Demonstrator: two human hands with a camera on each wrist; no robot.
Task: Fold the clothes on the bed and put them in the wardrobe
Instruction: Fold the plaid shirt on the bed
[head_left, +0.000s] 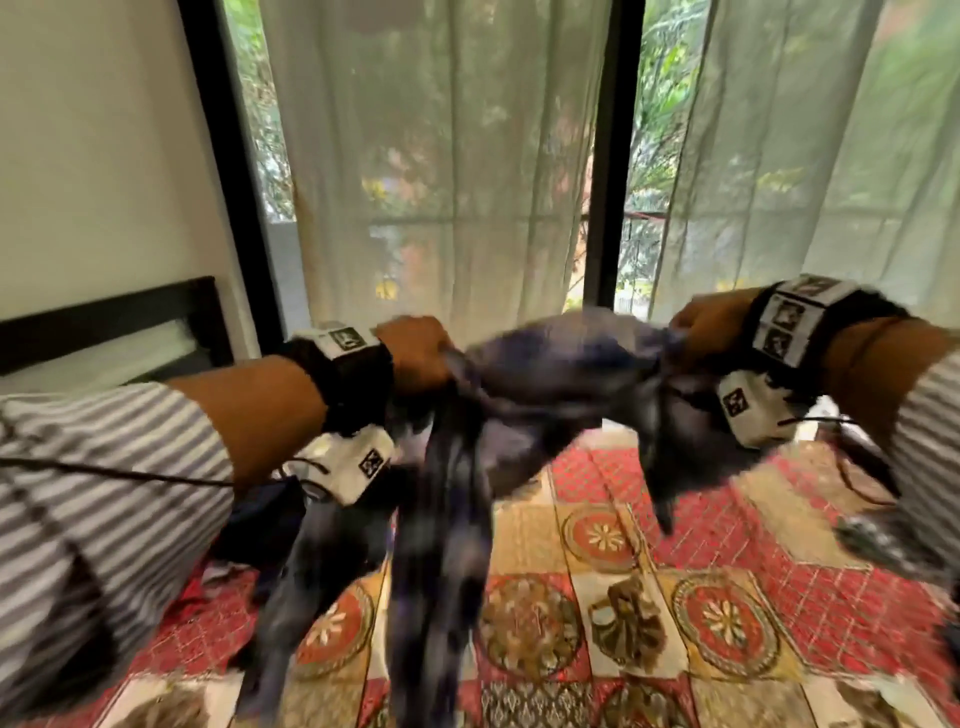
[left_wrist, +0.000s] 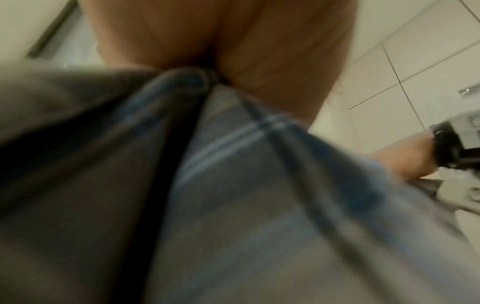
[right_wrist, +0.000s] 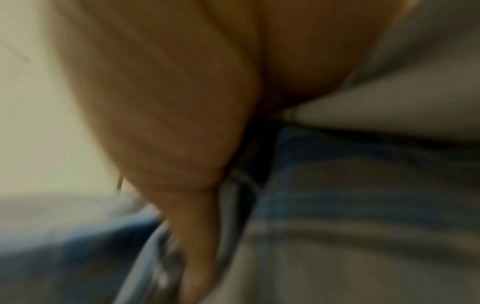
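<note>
Striped sleeves frame both wrists. Left hand (head_left: 415, 353) and right hand (head_left: 701, 327) each clench one end of a dark checked garment (head_left: 545, 384), probably a shirt, held above the bed (head_left: 675, 597). Soft, light, floppy cloth; best gripped at shoulders or hem corners.

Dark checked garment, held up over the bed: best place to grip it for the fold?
Keep to the top edge's two ends, from above, where the left hand and right hand already grip the garment; the rest hangs bunched over the bedspread.
</note>
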